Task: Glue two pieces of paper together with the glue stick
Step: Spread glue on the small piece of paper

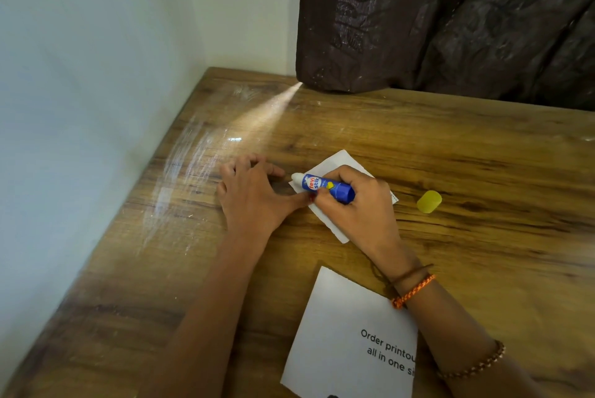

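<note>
A small white paper (335, 161) lies on the wooden table, partly under my hands. My right hand (357, 201) grips a blue glue stick (325, 187), held almost flat with its white tip at the paper's left edge. My left hand (252, 193) rests flat on the table to the left, its thumb pressing the paper's left side. The yellow cap (429, 202) sits off the stick, on the table to the right. A second white paper with printed words (341, 343) lies nearer to me, partly covered by my right forearm.
The wooden table (467, 146) meets a pale wall (80, 92) on the left. A dark brown curtain (450, 18) hangs down onto the table's far edge. A streak of light falls across the table's far left part.
</note>
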